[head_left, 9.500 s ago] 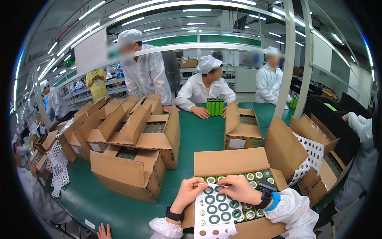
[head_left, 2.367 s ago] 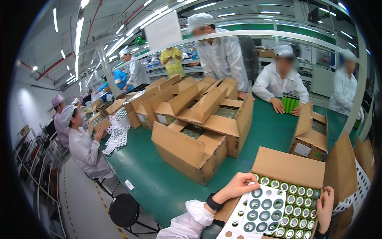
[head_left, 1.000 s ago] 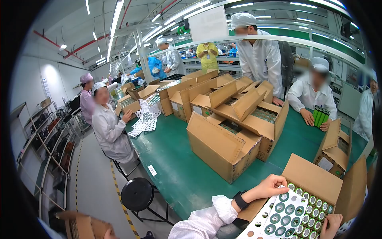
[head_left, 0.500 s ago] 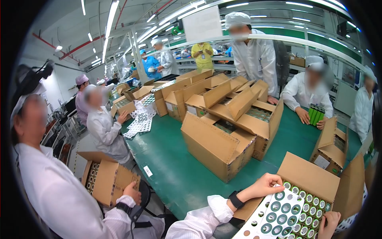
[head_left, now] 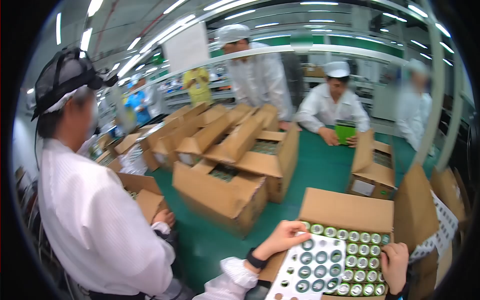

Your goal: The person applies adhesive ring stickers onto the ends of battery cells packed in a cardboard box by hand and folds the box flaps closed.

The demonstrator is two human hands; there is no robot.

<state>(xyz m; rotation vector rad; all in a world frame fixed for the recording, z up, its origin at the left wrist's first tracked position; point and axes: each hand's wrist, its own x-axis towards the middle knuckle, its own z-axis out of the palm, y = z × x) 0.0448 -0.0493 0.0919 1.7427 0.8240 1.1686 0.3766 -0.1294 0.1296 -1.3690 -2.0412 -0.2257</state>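
Observation:
In the head view, my left hand [head_left: 286, 237] pinches the upper edge of a white sheet of dark green ring stickers [head_left: 320, 257]. The sheet lies over the left part of an open cardboard box [head_left: 347, 204]. Rows of green cylindrical battery cells [head_left: 363, 249] stand upright in it, with pale tops facing up. At the box's right side, my right hand [head_left: 396, 265] has its fingers bent down over the cells at the edge. Whatever lies under those fingertips is hidden.
Several open cardboard boxes [head_left: 220, 197] crowd the green table [head_left: 315, 170]. Close on my left, a person in white [head_left: 105, 220] holds another box [head_left: 145, 200]. Across the table, a person [head_left: 335, 107] handles a green block [head_left: 345, 131]. More sticker sheets [head_left: 440, 220] hang at the right.
My view has turned right, so the boxes and my hands appear further left. The person on my left now stands closer to the table with their box. My left hand still holds the sheet.

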